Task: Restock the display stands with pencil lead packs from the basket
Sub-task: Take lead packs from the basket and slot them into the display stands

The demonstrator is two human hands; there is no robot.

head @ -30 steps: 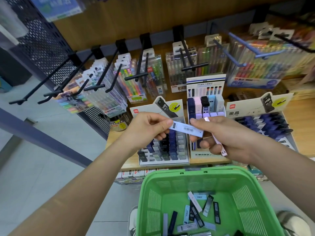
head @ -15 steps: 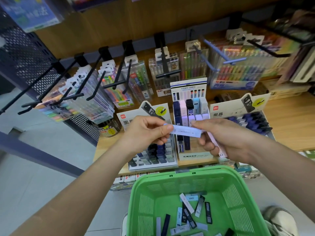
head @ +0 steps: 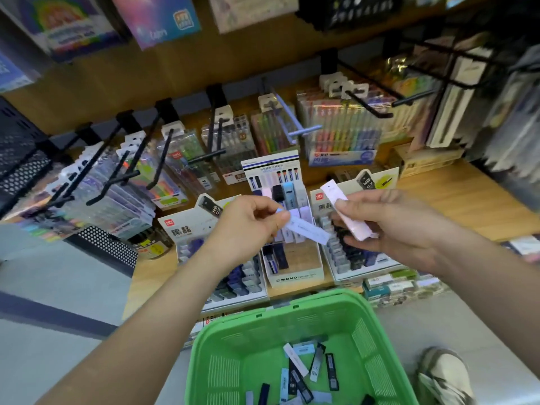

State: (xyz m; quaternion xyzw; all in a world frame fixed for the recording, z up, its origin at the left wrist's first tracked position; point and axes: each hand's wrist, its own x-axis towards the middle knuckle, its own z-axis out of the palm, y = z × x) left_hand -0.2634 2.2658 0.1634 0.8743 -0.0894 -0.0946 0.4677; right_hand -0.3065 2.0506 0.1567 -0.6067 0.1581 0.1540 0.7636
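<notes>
My left hand [head: 248, 222] pinches one end of a light blue lead pack [head: 309, 230], which sticks out to the right over the middle MONO stand [head: 295, 277]. My right hand [head: 388, 223] holds a pale pink lead pack [head: 349, 214] that slants up to the left, apart from the blue one. Two white stands flank the middle one: the left stand [head: 187, 229] and the right stand [head: 353, 271], both holding dark and grey packs. Below, the green basket [head: 292, 311] holds several loose lead packs [head: 304, 372].
Black and blue peg hooks [head: 204, 154] jut out above the stands, hung with pen sets. A black mesh panel [head: 23, 153] stands at the left. Small boxes [head: 400, 285] line the shelf's front edge. A shoe [head: 444, 375] is on the floor at the right of the basket.
The blue pack was held between both hands; now only my left hand holds it. My right hand has drawn away and raised the pink pack. The view has tilted upward.
</notes>
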